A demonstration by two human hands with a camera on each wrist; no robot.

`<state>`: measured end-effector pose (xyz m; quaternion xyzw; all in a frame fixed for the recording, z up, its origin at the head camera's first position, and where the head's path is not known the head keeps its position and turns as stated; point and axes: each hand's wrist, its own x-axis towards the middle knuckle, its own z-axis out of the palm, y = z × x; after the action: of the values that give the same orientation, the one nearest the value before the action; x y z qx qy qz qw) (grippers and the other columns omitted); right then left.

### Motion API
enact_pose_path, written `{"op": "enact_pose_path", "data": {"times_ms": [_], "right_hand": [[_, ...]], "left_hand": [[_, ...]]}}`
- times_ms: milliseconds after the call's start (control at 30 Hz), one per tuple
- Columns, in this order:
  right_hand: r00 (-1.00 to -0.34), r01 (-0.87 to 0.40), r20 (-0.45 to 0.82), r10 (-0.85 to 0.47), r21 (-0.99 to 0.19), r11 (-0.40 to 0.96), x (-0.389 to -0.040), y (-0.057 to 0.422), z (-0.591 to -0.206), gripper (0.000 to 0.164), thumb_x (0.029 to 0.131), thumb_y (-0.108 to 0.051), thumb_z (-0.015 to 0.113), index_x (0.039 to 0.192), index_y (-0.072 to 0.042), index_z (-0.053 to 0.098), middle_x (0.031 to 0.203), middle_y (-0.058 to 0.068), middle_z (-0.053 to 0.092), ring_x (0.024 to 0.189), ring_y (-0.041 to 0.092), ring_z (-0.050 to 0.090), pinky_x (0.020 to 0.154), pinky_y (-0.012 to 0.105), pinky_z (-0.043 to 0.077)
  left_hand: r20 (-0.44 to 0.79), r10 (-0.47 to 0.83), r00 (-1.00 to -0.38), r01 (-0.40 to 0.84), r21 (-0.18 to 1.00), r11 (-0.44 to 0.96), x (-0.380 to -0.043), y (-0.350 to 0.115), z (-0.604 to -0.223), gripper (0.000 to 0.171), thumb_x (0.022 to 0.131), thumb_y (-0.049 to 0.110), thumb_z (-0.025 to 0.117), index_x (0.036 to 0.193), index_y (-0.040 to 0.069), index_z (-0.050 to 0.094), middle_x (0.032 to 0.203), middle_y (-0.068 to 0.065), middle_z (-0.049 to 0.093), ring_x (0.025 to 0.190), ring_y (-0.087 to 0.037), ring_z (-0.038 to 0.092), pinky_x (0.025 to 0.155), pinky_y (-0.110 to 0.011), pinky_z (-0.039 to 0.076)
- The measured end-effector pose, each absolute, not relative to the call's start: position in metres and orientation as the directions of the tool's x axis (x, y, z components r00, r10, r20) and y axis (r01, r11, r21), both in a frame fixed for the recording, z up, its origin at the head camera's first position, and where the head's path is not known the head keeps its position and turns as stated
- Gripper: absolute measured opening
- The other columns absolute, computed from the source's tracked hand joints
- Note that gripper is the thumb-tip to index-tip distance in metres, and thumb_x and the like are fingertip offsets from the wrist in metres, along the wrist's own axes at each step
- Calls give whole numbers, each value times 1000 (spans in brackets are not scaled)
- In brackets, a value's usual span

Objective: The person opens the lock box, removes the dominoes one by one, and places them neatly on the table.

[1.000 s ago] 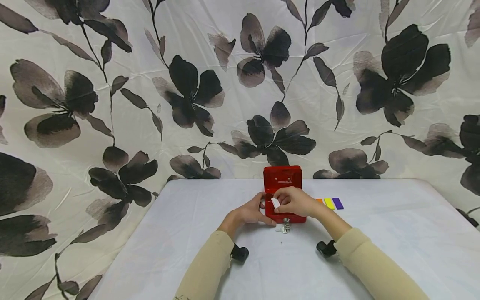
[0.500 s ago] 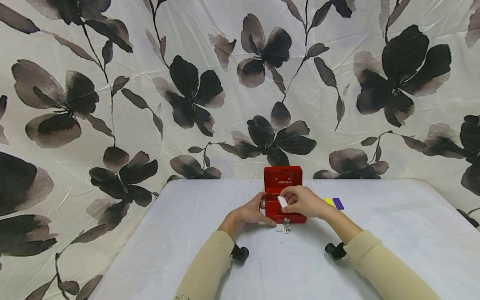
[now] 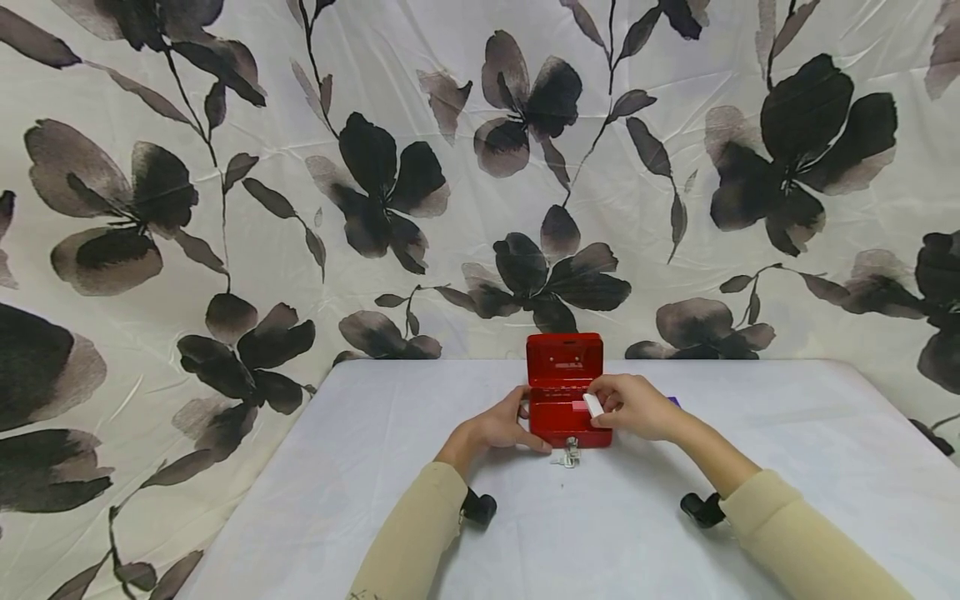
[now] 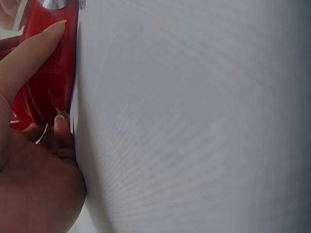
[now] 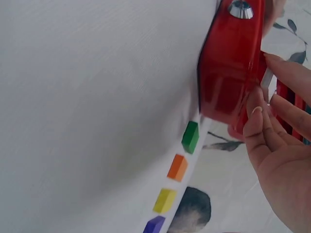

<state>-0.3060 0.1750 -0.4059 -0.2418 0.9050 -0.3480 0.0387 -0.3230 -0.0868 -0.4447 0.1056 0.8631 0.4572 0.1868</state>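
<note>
A red cash box (image 3: 555, 429) stands on the white-covered table with its lid raised. My left hand (image 3: 498, 423) grips its left side, the thumb along the front wall and the other fingers at the side. Over the right part of the box, my right hand (image 3: 636, 408) pinches a small flat white block (image 3: 593, 405) between thumb and fingertips. Inside the box, a pink block (image 3: 579, 407) shows just left of the white one. In the right wrist view, the white block (image 5: 267, 83) is tilted at the box's rim.
Keys (image 3: 572, 457) hang from the front lock. Right of the box, a green block (image 5: 190, 137), an orange block (image 5: 177, 168), a yellow block (image 5: 164, 200) and a purple block (image 5: 154, 224) form a row. A floral cloth (image 3: 420, 67) hangs behind the table.
My right hand has moved right across the box with the white block, uncovering the pink block. In the head view it now hides the yellow block and most of the purple one. My left hand stays put.
</note>
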Motion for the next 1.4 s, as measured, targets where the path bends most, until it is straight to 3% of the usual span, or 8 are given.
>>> {"op": "enact_pose_path", "data": {"times_ms": [467,1400], "right_hand": [[-886,-412,113,-450,-637,651,-303,214,-406,41,85,-10,83,120,3,65,99,8,67,87,21,63,78,36,57],[-894,-442,171,-415,-498,746,-299,282,-404,40,82,-11,84,115,5,66,92,5,66,79,15,59,72,32,51]], "left_hand": [[-216,363,-906,13,845,535,-324,-88,-445,101,71,21,95,153,20,35,125,-1,55,118,-24,49,108,-51,46],[-222,364,-905,11,841,540,-324,-87,-445,105,70,23,95,154,20,33,130,-1,54,121,-24,48,110,-52,44]]}}
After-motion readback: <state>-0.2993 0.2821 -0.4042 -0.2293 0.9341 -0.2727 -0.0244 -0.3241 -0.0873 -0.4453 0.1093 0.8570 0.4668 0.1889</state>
